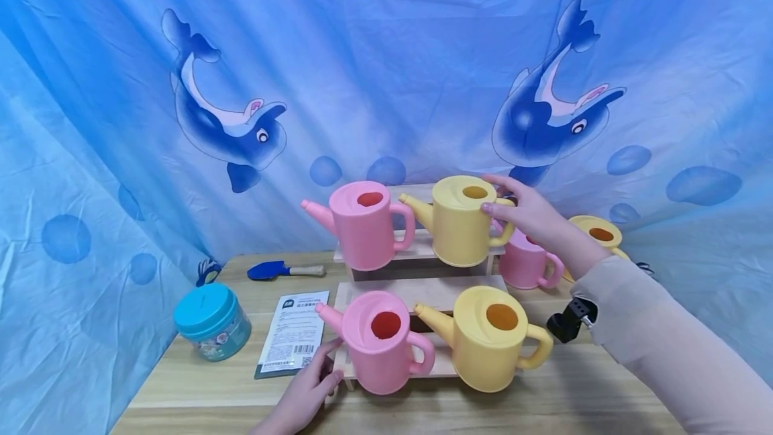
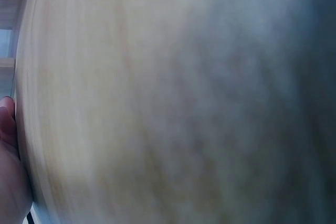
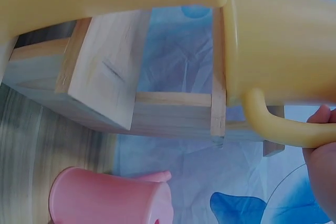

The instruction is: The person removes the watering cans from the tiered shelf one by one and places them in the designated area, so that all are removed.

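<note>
A stepped wooden stand (image 1: 423, 293) bears two pink and two yellow watering cans. On its top step, my right hand (image 1: 521, 210) grips the upper yellow watering can (image 1: 461, 233) by the handle; in the right wrist view, thumb and fingers meet around that handle (image 3: 286, 130). Left of it stands the upper pink watering can (image 1: 365, 237). My left hand (image 1: 306, 389) holds the left end of the lowest step, beside the lower pink watering can (image 1: 377, 364). The lower yellow watering can (image 1: 483, 354) stands to the right. The left wrist view is mostly blurred wood.
Behind the stand's right side are another pink watering can (image 1: 524, 264) and a yellow one (image 1: 594, 227). To the left lie a blue trowel (image 1: 268, 270), a printed packet (image 1: 294, 331) and a teal-lidded jar (image 1: 211, 321). A dolphin-print curtain (image 1: 386, 86) hangs behind.
</note>
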Demonstrator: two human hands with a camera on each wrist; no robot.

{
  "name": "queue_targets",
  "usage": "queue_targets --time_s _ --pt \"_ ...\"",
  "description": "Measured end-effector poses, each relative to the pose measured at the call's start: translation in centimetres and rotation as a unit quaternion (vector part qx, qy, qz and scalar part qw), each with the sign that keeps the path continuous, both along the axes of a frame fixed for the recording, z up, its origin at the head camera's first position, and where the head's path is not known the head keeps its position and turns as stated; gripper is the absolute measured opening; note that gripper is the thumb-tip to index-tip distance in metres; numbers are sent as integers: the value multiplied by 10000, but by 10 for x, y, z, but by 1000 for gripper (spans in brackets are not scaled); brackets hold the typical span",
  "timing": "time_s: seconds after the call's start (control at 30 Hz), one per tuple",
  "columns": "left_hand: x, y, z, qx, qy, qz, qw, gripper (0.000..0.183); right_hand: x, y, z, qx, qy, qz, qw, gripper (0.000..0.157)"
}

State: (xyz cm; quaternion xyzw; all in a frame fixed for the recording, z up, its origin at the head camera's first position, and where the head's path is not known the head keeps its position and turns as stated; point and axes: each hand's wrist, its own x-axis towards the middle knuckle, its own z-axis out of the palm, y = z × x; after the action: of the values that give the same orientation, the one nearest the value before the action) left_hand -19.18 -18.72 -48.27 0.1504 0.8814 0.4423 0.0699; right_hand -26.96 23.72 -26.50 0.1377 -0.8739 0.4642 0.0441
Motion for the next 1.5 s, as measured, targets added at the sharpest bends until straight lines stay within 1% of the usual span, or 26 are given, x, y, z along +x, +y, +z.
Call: queue_targets --time_s 0.3,0.47,0.7,0.8,0.93,1.03,1.2,1.27,1.33,1.4,1.5 --pt "0 0 -3 -48 72 38 10000 47 8 11 -3 18 62 -96 9999 66" --pt "1 -1 -3 -134 239 35 9996 46 13 22 -6 100 196 -210 9995 66" --pt "1 0 -4 -135 296 -66 9994 46 23 42 -11 208 96 -621 9978 68" --pt "1 0 -5 -138 293 -56 9995 46 27 49 -12 223 68 -842 9962 69" --pt "1 0 -4 -164 287 -13 9995 47 31 59 -16 210 176 -1154 9929 67" --pt "1 0 -3 -119 300 1 9995 46 34 67 -20 82 300 -1350 9904 65" --pt "1 0 -1 -79 300 -7 9995 46 38 80 -29 -386 452 -1591 9855 62" --pt "1 0 0 -92 324 -28 9994 46 40 85 -33 -697 492 -1637 9828 59" --pt "1 0 0 -84 348 -22 9994 45 44 91 -37 -1186 511 -1595 9787 56" --pt "1 0 0 -57 365 -23 9993 45 46 96 -41 -1854 537 -1459 9703 54" --pt "2 0 -1 -11 382 -41 9993 44 50 103 -48 -2948 562 -1100 9475 49"
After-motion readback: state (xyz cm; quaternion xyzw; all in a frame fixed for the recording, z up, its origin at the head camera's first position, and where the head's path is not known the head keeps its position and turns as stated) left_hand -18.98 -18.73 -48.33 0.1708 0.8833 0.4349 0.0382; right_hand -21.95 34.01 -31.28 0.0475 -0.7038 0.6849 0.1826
